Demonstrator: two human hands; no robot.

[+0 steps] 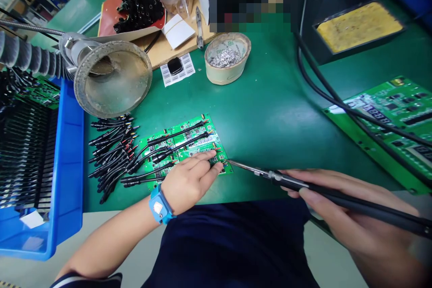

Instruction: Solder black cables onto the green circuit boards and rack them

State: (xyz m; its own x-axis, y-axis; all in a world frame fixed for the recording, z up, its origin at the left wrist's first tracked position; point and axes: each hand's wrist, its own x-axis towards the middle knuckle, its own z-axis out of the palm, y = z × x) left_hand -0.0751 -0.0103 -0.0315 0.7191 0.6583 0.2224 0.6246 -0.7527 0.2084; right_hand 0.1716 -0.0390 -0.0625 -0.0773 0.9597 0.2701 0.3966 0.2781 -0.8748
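Observation:
My right hand (347, 207) is closed round the black handle of a soldering iron (303, 184). The iron's metal tip reaches the right edge of a green circuit board panel (202, 146), close to my left fingertips. My left hand (189, 177), with a blue band on the wrist, presses on the panel and pinches the end of a black cable (213, 160) there. That cable is mostly hidden under the hand. Several other black cables (182, 146) lie across the panel, their red-tipped ends near its pads. A pile of loose black cables (113, 155) lies directly left of the panel.
A fume extractor hood (113, 78) hangs over the left side, beside a blue bin (67, 166) of boards. An oval tub of solder scraps (227, 72) stands behind. At right are a yellow sponge tray (359, 27), another board panel (388, 112) and trailing black cords (324, 83).

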